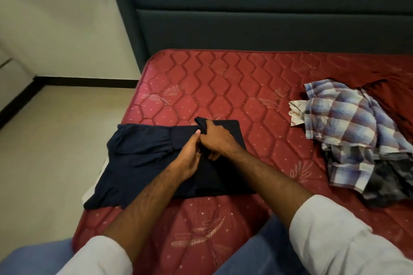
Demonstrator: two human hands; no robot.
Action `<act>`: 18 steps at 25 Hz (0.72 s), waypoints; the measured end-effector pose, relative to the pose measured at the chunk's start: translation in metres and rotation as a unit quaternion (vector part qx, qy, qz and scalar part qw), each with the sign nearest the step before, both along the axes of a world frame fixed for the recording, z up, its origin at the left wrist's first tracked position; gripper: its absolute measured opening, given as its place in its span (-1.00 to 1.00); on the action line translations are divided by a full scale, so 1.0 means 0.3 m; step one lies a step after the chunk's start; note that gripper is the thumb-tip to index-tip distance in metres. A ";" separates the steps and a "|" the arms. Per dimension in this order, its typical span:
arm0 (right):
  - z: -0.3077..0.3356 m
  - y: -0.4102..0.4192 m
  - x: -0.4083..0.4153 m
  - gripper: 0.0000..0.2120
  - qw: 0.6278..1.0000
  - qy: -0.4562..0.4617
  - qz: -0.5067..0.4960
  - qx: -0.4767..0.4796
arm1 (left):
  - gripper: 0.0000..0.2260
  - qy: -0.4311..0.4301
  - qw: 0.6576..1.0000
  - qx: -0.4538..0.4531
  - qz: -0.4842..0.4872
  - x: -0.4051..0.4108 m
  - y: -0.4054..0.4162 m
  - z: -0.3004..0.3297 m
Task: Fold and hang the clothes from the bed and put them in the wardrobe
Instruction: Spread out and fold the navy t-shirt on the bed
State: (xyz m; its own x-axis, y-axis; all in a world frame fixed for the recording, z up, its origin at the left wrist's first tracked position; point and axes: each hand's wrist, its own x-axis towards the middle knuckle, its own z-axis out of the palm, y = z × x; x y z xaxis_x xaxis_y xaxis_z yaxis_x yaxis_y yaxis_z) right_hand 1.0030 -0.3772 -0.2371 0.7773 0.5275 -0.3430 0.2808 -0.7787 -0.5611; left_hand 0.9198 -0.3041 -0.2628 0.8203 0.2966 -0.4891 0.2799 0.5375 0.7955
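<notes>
Folding item one: navy garment [143,154], dark knit, partly doubled over, lying on the near left corner of the red quilted mattress [223,87].

Hands: my right hand [214,138] is curling tight round a bunched fold at the garment's far edge, knuckles up. My left hand [190,154] is lying just beside it, touching it, fingers fairly straight and pressing the cloth flat; I cannot tell whether the thumb is pinching anything underneath.

Position: the garment is lying directly under both hands. Its folded right half is sitting squarely on the mattress; its loose left half is spreading toward the bed's edge, with one corner hanging past it over the floor [44,140].

Risks, as I am judging them:
- The overhanging corner is likely dragging the rest off the bed if I am lifting both hands at once; the weight is sitting on that side.
- The bunched wad in my right hand is probably leaving a lump in the fold unless I am smoothing it before pressing.
- The fabric looks slippery and thin, so the doubled layers may be sliding apart when carried.

Items pending: plaid shirt [348,127], crumpled, well apart to my right, lying over a grey garment [388,185]; dark red cloth [393,105] behind them. Wardrobe not in view.
</notes>
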 end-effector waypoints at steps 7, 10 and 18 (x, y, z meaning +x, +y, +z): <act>-0.066 0.169 -0.110 -0.41 0.998 0.035 0.030 -0.045 | -0.55 0.038 0.999 0.020 -0.032 -0.113 0.181 -0.049; -0.084 0.138 -0.076 -0.41 0.988 0.141 0.013 0.061 | -0.67 0.087 0.991 0.095 -0.030 -0.139 0.205 -0.047; -0.236 -0.192 0.109 -0.47 0.988 -0.047 -0.145 0.009 | -0.35 0.045 0.866 0.464 -0.179 -0.127 0.250 -0.128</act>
